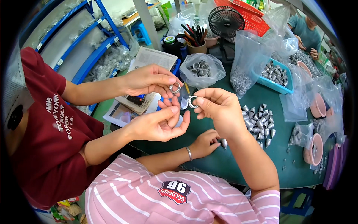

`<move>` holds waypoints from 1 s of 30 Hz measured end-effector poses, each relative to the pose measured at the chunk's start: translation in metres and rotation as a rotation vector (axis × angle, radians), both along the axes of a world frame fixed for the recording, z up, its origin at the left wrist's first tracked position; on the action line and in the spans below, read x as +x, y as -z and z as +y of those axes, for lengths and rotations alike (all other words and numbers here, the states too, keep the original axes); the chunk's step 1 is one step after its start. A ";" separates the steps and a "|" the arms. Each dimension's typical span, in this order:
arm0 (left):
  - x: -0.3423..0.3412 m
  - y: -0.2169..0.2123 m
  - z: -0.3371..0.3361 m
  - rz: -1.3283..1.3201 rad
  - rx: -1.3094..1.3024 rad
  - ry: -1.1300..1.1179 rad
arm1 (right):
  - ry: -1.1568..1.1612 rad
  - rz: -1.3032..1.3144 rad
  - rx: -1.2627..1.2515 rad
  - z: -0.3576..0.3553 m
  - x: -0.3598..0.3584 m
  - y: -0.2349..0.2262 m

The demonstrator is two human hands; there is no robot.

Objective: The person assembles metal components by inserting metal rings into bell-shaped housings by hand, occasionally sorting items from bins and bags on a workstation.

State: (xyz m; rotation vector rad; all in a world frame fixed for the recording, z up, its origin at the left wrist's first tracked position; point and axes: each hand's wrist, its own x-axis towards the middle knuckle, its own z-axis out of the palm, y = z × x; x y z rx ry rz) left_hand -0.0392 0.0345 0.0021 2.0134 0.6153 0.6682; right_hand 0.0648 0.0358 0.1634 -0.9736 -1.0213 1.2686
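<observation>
My right hand [220, 106] is raised over the table and pinches a small silver metal ring [191, 102]. Lower down, my left hand [203, 143], with a bracelet on its wrist, rests on the table. Its curled fingers hold a silver bell-shaped metal part [223, 143] that sticks out past the fingertips. A co-worker in a maroon shirt reaches in from the left; one hand [154, 80] pinches a similar metal ring [175, 88], and the other hand [158, 121] is held palm up below it. To the right of my right hand lies a pile of bell-shaped metal parts [261, 123].
On the green table [238, 164] are a bag of metal cups [201, 71], a tall clear bag [248, 63], a blue tray [289, 87], pink bowls [313, 149], a black fan [226, 24] and a pot of pliers [197, 47]. A blue shelf [74, 41] stands left. Another person [305, 31] sits far right.
</observation>
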 end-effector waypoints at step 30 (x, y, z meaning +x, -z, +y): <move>-0.009 -0.086 0.006 -0.841 -1.111 -0.135 | 0.406 -0.521 0.406 -0.049 0.007 0.057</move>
